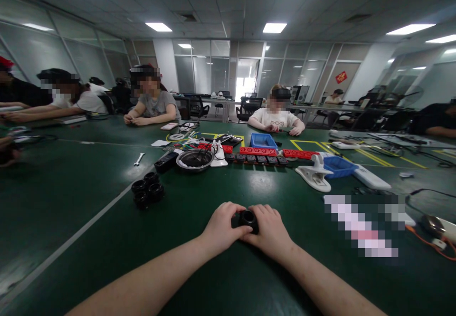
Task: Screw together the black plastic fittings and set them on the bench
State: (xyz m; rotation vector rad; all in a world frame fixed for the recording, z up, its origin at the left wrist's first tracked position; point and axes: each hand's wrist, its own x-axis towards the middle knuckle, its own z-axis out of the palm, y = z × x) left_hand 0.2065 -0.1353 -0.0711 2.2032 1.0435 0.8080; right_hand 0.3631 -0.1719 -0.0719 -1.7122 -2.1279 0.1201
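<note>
In front of me, just above or on the green table, both hands close around a short black cylindrical part (248,219) with a round opening facing up toward me. My left hand (223,225) grips its left side, thumb in front and fingers behind. From the right, my right hand (269,225) wraps its fingers about the same part. Whether it is one piece or several fitted together is hidden by my fingers. To the left stands a cluster of several similar black cylindrical parts (147,190), pressed close together.
Beyond my hands lie a metal bowl (194,167), a white stand (218,157), red and black power strips (256,152) and a blue bin (262,141). A wrench (139,159) lies left; a white clamp (315,176) and another blue bin (338,167) stand right. Co-workers sit across.
</note>
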